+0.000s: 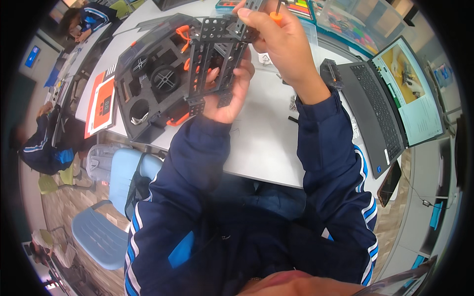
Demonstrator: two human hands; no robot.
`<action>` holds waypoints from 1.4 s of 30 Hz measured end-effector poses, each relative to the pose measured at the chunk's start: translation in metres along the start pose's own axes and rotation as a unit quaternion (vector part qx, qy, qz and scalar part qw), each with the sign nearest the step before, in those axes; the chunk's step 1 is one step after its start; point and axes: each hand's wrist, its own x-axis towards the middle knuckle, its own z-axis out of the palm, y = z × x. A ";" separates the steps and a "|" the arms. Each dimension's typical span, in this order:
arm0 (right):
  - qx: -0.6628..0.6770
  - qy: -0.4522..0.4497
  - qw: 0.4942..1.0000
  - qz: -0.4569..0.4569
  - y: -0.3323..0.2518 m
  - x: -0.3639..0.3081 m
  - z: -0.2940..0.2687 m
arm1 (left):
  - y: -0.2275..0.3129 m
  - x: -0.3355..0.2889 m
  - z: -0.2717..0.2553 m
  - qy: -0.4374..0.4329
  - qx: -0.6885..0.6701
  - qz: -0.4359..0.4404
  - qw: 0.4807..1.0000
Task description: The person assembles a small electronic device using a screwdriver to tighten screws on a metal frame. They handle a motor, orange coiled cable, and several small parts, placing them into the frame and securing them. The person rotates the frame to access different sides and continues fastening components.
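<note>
My left hand (231,91) grips a dark grey perforated frame (213,54) built of beams with orange parts, holding it upright above the white table (261,143). My right hand (279,42) is at the frame's top right corner, fingers closed on a small tool with an orange handle (276,16) and touching a grey beam there. Both arms wear dark blue sleeves with stripes.
A dark foam-lined parts case (148,84) with wheels and orange pieces lies open at the left, an orange and white booklet (101,106) beside it. An open laptop (390,98) sits at the right. Trays of coloured parts (345,24) stand behind. A blue chair (111,197) and other people are left.
</note>
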 end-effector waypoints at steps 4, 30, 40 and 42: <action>-0.035 -0.012 0.999 -0.007 -0.002 0.003 0.002 | -0.002 -0.019 0.000 0.065 0.107 0.022 0.992; -0.216 -0.123 0.961 -0.120 -0.009 -0.009 0.008 | 0.006 -0.048 -0.010 0.022 0.208 -0.016 0.978; -0.341 0.162 0.921 0.101 -0.042 -0.087 -0.102 | 0.008 -0.047 -0.004 -0.040 0.127 -0.010 0.991; -0.412 0.163 0.892 0.085 -0.025 -0.105 -0.122 | 0.008 -0.045 -0.005 -0.041 0.126 -0.010 0.991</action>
